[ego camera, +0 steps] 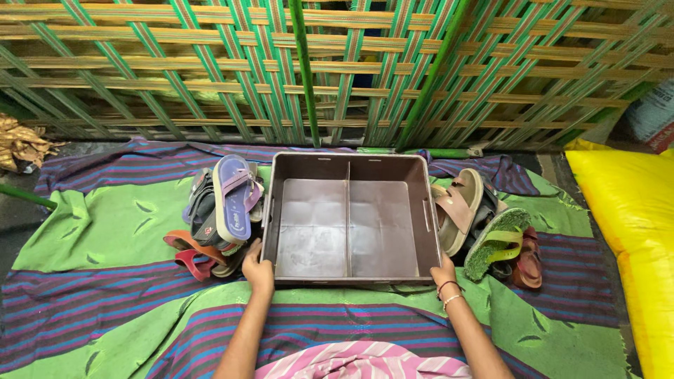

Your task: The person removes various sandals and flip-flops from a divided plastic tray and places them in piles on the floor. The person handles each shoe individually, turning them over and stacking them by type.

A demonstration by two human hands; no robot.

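Two hands grip the near corners of the brown tray (349, 163) at centre frame: left hand (258, 270) curled on the lower-left corner, right hand (444, 271) clasping the lower-right one. Both compartments sit empty, divider running top to bottom. Even pressure on both corners should keep it square on the striped cloth (105, 231), between the left sandal pile (221, 210) and the right sandal pile (488, 228).

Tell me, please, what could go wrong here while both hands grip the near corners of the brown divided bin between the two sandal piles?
The left hand and right hand hold the bin only at its near corners, so it may tilt if lifted. The left sandal pile and right sandal pile press against its sides and could topple.
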